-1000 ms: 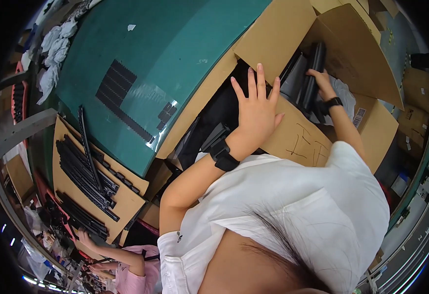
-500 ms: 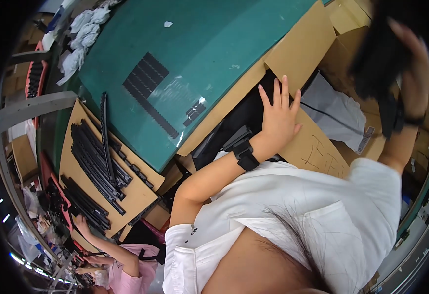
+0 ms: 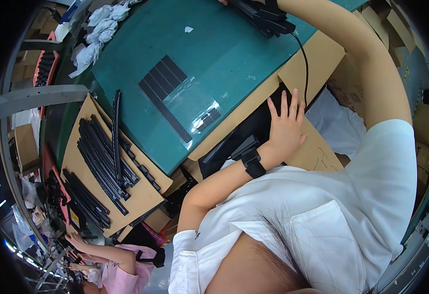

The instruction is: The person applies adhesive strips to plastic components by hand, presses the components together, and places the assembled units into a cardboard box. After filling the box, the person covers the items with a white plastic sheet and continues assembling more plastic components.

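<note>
My left hand (image 3: 288, 125), fingers spread, lies over the edge of an open cardboard box (image 3: 317, 152) and the black sheeting (image 3: 244, 122) in it. A black band with a small device (image 3: 251, 159) is on that wrist. My right arm reaches over the far side of the green table (image 3: 229, 63). Only a fingertip of my right hand (image 3: 223, 2) shows at the upper edge, beside a dark bundle (image 3: 246, 11) it appears to hold; the rest is cut off or covered. From the black wrist device (image 3: 278, 27) a thin cable (image 3: 306, 63) runs down to the box.
Flat dark toothed strips (image 3: 163, 78) lie on the table under clear film. At left, long black strips (image 3: 99, 157) rest on a cardboard sheet (image 3: 143, 196). Crumpled white cloths (image 3: 104, 29) lie at the far left. A co-worker in pink (image 3: 121, 269) works at lower left.
My right hand has swung from above the box at right, up and left over the far part of the table, with the dark bundle. My left hand stays spread on the box.
</note>
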The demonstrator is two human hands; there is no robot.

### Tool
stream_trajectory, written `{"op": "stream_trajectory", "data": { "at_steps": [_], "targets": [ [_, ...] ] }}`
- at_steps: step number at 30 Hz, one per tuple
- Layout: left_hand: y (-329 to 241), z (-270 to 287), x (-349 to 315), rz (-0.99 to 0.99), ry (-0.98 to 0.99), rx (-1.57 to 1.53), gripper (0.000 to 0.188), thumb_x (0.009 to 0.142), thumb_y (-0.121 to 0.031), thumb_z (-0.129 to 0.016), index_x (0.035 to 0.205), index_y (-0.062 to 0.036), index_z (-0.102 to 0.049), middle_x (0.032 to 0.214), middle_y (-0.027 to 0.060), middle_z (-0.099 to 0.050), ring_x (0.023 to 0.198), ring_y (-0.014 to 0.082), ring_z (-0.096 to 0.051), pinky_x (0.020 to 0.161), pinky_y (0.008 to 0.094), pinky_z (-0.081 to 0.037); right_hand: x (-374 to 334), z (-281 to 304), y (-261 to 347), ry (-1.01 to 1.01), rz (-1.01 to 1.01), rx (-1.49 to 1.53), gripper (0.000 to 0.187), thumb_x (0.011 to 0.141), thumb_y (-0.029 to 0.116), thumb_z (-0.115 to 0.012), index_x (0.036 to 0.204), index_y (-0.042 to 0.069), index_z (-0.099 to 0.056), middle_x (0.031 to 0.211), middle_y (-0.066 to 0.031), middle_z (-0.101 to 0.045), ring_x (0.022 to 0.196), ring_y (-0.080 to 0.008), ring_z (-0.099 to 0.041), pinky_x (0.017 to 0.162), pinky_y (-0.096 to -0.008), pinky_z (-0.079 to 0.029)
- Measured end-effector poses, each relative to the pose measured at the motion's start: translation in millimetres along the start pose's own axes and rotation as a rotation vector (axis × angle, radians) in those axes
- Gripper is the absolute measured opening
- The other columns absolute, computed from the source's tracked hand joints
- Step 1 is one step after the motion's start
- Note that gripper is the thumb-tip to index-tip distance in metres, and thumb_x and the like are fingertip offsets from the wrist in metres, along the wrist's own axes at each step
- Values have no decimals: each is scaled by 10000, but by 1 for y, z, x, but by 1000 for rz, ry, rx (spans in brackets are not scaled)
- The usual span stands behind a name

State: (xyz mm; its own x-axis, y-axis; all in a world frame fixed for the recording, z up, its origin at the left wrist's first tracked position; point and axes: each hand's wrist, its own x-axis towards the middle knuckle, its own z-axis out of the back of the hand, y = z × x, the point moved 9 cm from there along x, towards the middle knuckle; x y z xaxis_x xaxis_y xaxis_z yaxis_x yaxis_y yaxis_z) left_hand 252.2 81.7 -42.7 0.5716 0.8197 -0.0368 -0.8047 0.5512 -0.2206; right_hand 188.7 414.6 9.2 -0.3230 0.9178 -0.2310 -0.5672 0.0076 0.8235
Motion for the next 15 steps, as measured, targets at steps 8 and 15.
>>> {"op": "stream_trajectory", "data": {
  "at_steps": [8,15],
  "targets": [
    [1,5,-3,-8,-44,-9,786,752,-543,-609,1335,-46,-435,1483,245,-172,1334,422,-237,1003,676,-181,-7,-13,3,-211,-209,-484,786,541,327,-806,1159,-58,-512,987,-224,-623,896,-318,-611,787,-387,-500],
    [1,-3,-1,-15,-1,29,824,754,-562,-594,1382,-70,-388,1498,243,-132,1352,441,-187,1005,703,-142,-64,-21,42,153,-345,-411,1103,592,545,-778,1387,-42,-288,1396,-281,-332,1306,-342,-339,1025,-435,-339]
  ]
}}
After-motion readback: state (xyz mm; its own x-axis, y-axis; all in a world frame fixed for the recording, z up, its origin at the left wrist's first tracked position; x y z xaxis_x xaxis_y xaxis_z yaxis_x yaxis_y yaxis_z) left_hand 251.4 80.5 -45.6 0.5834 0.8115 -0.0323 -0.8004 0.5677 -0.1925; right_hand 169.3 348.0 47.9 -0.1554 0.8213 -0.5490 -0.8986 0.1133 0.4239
